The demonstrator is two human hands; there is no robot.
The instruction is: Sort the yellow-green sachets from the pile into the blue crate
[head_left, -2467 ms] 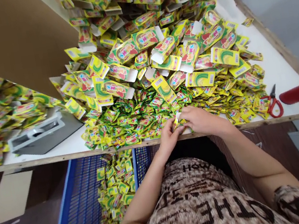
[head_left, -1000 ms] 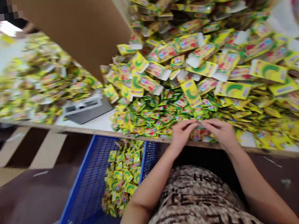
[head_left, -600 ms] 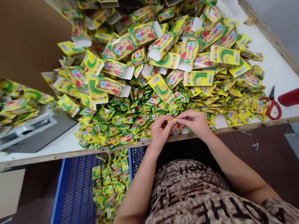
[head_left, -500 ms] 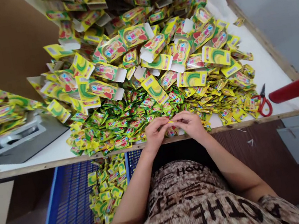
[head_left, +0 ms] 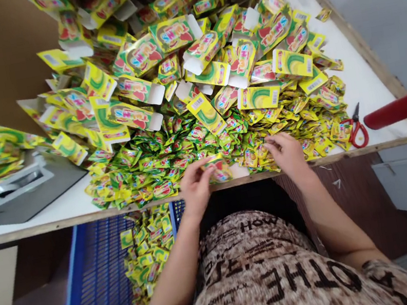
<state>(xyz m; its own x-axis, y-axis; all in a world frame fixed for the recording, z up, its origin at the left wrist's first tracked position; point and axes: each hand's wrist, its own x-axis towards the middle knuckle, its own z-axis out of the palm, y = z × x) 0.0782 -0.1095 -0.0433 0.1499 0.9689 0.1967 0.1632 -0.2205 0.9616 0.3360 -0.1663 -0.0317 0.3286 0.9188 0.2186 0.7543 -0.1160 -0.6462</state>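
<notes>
Between the thumb and fingers of my left hand [head_left: 195, 188] is a small printed carton [head_left: 219, 167], yellow with green and red, held just above the table's front edge. My right hand [head_left: 289, 155] is at the near side of the yellow sachets [head_left: 310, 126], to the right of the carton. Its thumb and fingertips are drawn together at the pile; whatever is between them is too small to make out. Green sachets [head_left: 143, 167] lie heaped to the left and behind my left hand. Behind both heaps, open-ended flat cartons [head_left: 259, 97] are piled high.
Red-handled scissors [head_left: 358, 132] lie at the right, beside a red bar [head_left: 402, 106]. A grey tape dispenser [head_left: 18, 191] stands at the left. Below the table's wooden front edge [head_left: 344, 155], a blue crate [head_left: 82, 277] contains filled yellow cartons [head_left: 149, 258].
My hands, together before, are now apart. The right has moved right to the yellow sachets; the left has shifted slightly left with the carton. The view has shifted a little.
</notes>
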